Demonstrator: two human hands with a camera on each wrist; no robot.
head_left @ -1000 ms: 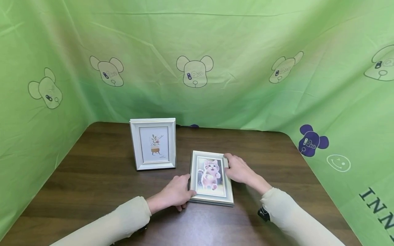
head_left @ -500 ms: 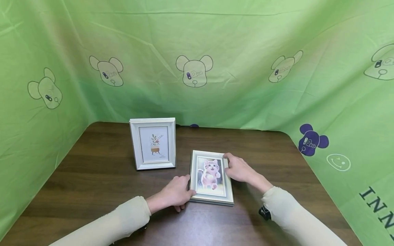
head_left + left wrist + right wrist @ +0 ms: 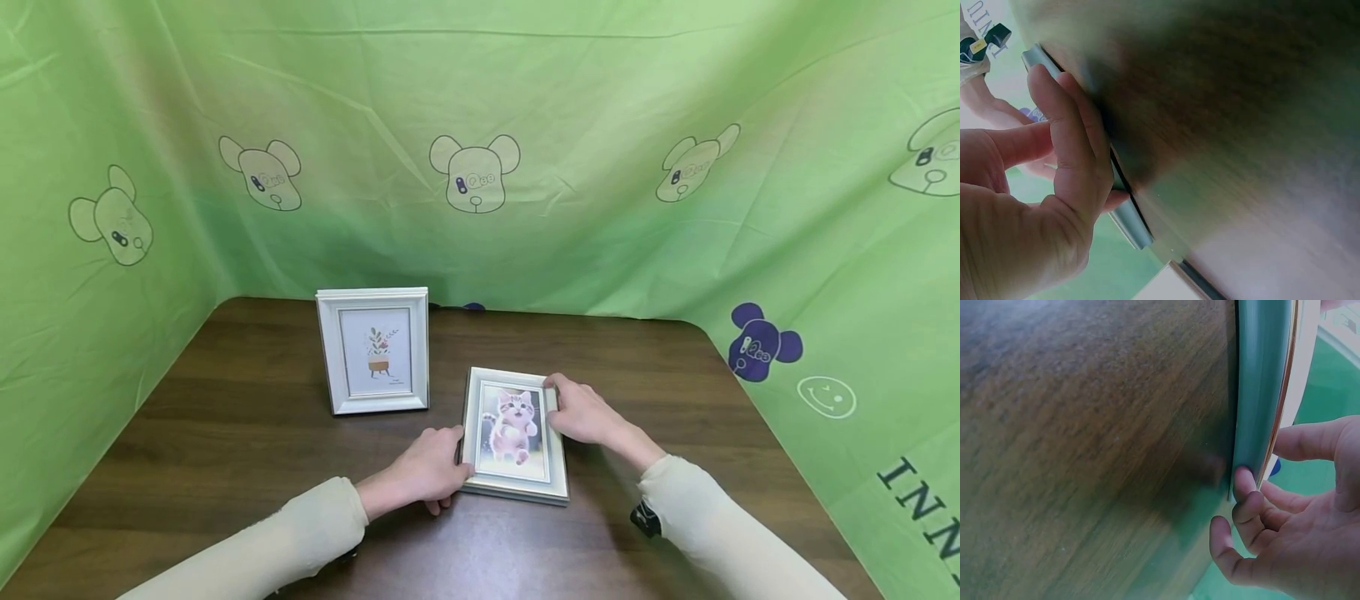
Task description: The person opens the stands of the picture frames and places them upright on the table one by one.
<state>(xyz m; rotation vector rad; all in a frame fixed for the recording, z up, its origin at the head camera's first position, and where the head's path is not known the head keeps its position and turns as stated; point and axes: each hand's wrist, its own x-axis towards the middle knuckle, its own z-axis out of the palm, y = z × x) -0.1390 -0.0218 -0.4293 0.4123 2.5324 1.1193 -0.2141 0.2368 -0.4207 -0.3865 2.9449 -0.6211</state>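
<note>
A white picture frame with a kitten picture (image 3: 513, 429) lies face up on the table, turned slightly. At its lower left edge my left hand (image 3: 423, 467) grips it, thumb on the front near the corner. My right hand (image 3: 588, 414) holds the right edge near the upper corner. In the left wrist view, the left hand's fingers (image 3: 1072, 137) lie along the frame's side (image 3: 1130, 226). The right wrist view has the thumb and fingers of the right hand (image 3: 1310, 519) on both sides of the frame's edge (image 3: 1263, 375).
Another white frame (image 3: 333, 367), with a potted plant drawing, stands upright to the left and farther back. Brown wood table (image 3: 225, 433) surrounds both frames. A green printed cloth (image 3: 360, 233) hangs behind and along the sides.
</note>
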